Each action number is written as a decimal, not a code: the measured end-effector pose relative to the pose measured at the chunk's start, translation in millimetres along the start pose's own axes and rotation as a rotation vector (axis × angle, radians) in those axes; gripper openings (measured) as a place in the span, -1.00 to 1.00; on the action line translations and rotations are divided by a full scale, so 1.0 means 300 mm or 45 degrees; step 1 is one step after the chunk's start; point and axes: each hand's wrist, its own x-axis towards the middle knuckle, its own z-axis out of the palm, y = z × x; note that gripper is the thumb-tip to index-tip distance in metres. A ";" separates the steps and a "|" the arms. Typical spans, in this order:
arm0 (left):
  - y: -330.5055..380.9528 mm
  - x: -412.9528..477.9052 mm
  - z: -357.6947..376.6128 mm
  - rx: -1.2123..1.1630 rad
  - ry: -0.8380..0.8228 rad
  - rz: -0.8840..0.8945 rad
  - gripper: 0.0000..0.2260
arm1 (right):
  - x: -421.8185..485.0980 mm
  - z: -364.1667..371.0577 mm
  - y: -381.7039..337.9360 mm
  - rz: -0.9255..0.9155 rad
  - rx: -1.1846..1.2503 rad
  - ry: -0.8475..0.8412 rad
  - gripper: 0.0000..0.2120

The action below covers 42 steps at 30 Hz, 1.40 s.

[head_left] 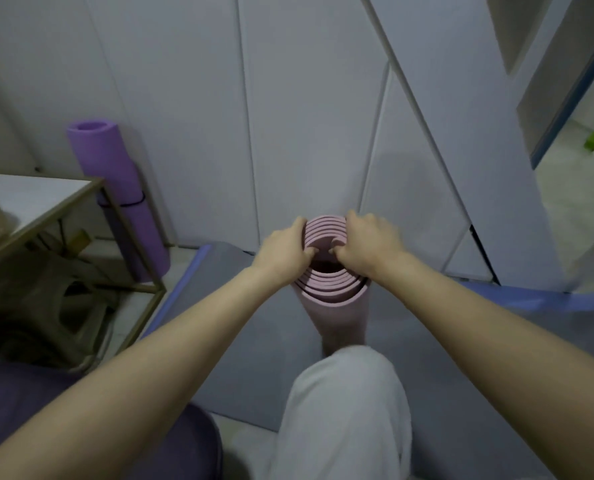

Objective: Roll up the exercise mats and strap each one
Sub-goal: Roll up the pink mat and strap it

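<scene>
A person stands a rolled pink mat (330, 301) on end at the centre of the frame, just in front of pale cupboard doors (306, 116), and grips its top rim with both hands. The left hand (286, 249) curls over the left side of the coil and the right hand (366, 242) over the right, with the thumbs hooked into the hollow core. The grip looks like squaring up or tightening the roll. The mat's foot is hidden behind the person's raised knee (347, 393) at lower centre.

By my reckoning the job is about half done. At upper left a purple mat (111, 168) leans against the wall, rolled and cinched with a dark strap (131, 203). That one appears finished. The pink mat is rolled, but no strap shows on the part I can see. A grey mat (254, 341) with a blue edge lies flat on the floor beneath, unrolled and unstrapped.

The count is three mats: one strapped, one rolled and one flat. There is one strap in view and two hands, both on the pink roll. A metal-framed worktop (35, 199) stands at left, beside the purple mat. I cannot tell what the dark purple shape at lower left is.
</scene>
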 end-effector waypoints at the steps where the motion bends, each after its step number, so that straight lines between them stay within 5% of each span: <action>1: -0.021 -0.002 -0.016 0.016 0.029 0.003 -0.74 | 0.013 -0.001 -0.023 -0.023 0.013 0.011 -0.60; 10: -0.277 -0.105 -0.104 0.025 0.140 -0.039 -0.68 | 0.043 0.104 -0.278 -0.255 0.234 -0.038 -0.61; 15: -0.377 -0.226 -0.034 0.249 0.127 -0.156 -0.62 | 0.000 0.196 -0.374 -0.407 0.090 -0.119 -0.60; 25: -0.577 -0.486 -0.024 0.067 0.113 -0.310 -0.59 | -0.104 0.251 -0.597 -0.736 -0.039 -0.168 -0.63; 29: -0.655 -0.631 -0.025 0.213 0.118 -0.355 -0.66 | -0.167 0.277 -0.660 -0.855 -0.125 -0.165 -0.65; 34: -0.695 -0.841 0.016 0.575 -0.352 -0.741 -0.64 | -0.252 0.328 -0.706 -0.920 -0.162 -0.163 -0.68; 38: -0.743 -0.950 0.036 0.334 -0.693 -0.738 -0.58 | -0.288 0.357 -0.714 -0.880 -0.137 -0.148 -0.70; 42: -0.755 -1.019 -0.038 0.207 -1.055 -0.693 -0.24 | -0.313 0.368 -0.683 -0.804 -0.076 -0.123 -0.72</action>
